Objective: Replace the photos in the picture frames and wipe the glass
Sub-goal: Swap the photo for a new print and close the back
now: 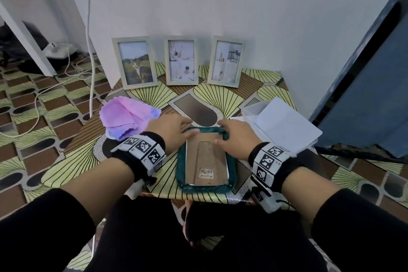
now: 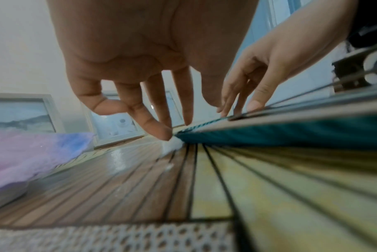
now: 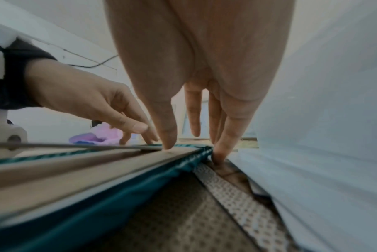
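A picture frame point(image 1: 206, 161) lies face down on a teal cloth point(image 1: 183, 183) at the table's front centre. Its brown cardboard back carries a barcode sticker. My left hand point(image 1: 188, 130) rests at the frame's far left corner, its straight fingers point(image 2: 161, 131) touching the edge. My right hand point(image 1: 220, 136) is at the far right corner. Its thumb presses on the backing point(image 3: 97, 163), and its other fingertips point(image 3: 220, 153) reach down beside the cloth. Three pale frames point(image 1: 134, 63) point(image 1: 181, 60) point(image 1: 226, 62) with photos stand against the wall.
A pink and purple cloth point(image 1: 125, 117) lies crumpled at the table's left edge. White sheets point(image 1: 284, 126) and a clear plastic piece point(image 1: 254, 107) sit to the right. The patterned table point(image 1: 154, 93) meets a blue panel on the right. Cables run over the floor at left.
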Tool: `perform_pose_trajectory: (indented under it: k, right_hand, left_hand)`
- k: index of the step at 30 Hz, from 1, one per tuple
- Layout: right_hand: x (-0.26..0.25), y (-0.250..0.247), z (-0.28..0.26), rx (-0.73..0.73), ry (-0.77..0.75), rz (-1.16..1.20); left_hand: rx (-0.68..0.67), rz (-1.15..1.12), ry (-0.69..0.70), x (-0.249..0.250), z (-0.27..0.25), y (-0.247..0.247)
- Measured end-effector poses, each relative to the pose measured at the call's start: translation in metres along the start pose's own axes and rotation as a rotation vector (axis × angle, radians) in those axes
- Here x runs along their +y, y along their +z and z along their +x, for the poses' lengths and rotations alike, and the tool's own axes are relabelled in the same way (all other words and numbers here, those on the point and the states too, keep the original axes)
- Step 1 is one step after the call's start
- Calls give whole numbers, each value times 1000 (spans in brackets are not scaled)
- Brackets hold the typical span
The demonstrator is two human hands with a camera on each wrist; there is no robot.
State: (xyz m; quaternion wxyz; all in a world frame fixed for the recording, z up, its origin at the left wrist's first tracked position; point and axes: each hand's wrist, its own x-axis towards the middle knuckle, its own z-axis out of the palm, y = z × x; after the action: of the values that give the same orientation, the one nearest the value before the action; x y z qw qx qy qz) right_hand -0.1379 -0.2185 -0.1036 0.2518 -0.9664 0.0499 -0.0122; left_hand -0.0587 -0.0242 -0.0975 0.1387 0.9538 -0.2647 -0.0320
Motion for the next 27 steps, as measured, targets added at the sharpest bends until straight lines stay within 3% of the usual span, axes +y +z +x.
perform_pose_trajectory:
  k: [3,7,15,22,27]
  right_hand:
    - [1,-9,-25,82,-52,71]
    - [14,-15,-62,72,-75,42]
    - [22,-7,-80,-172,-222,-114]
    - [21,4,-80,-70,-121,-56]
    - [16,3,-71,-72,-5,12]
  left_hand:
    - [58,-96,-27,-3,-29,-12]
    - [37,-154,-69,-7,-85,-14]
    - [17,40,-63,10,-131,19]
    - [175,-200,-146,11,-137,27]
    - [171,-215,-191,15,-135,30]
